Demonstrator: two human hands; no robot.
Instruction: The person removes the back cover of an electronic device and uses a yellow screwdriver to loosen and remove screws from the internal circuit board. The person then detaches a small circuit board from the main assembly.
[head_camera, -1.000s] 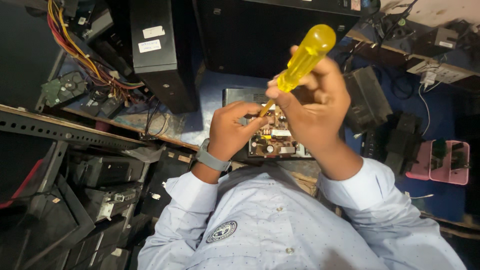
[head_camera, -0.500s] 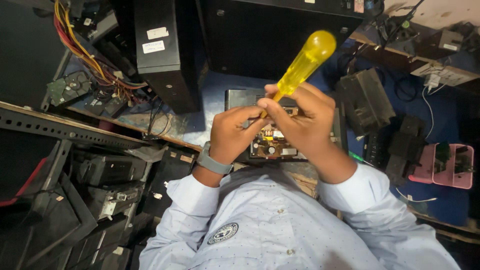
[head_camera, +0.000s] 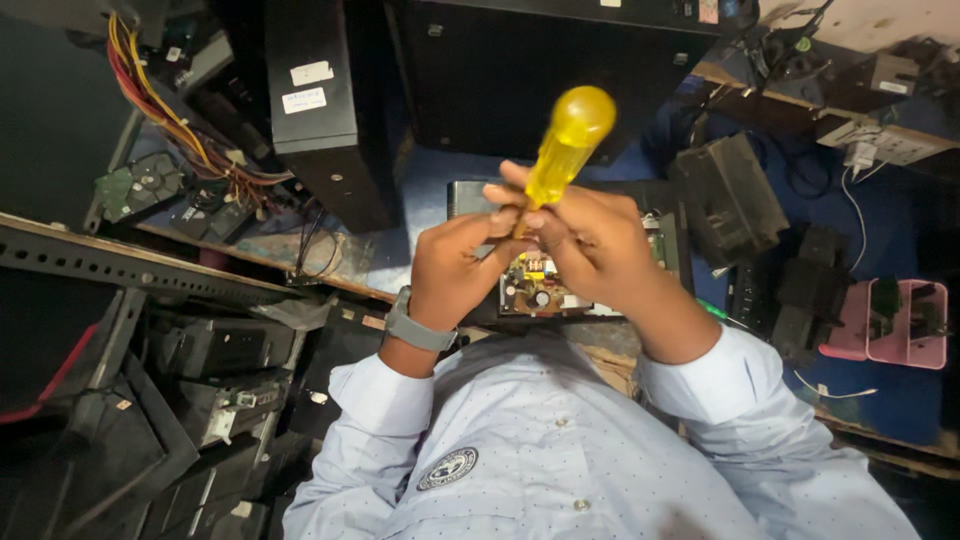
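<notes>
My right hand (head_camera: 598, 248) is closed around the lower end of a yellow translucent screwdriver handle (head_camera: 566, 140), which points up and slightly right. My left hand (head_camera: 452, 272), with a grey watch (head_camera: 418, 330) on its wrist, pinches the screwdriver just below the handle, its fingertips touching my right hand's fingers. The shaft and tip are hidden behind the hands. Under both hands lies an open black metal case (head_camera: 470, 196) with a circuit board (head_camera: 538, 292) carrying small components.
A black computer tower (head_camera: 325, 120) stands at the upper left beside a bundle of red and yellow wires (head_camera: 165, 110). A larger black case (head_camera: 540, 70) is behind. Black parts (head_camera: 728, 200) and a pink tray (head_camera: 888, 322) lie on the blue surface to the right. Metal racks (head_camera: 120, 268) fill the left.
The screwdriver handle has swung from a strong rightward tilt to more upright. My left hand has come up from the board and joined my right hand on the tool.
</notes>
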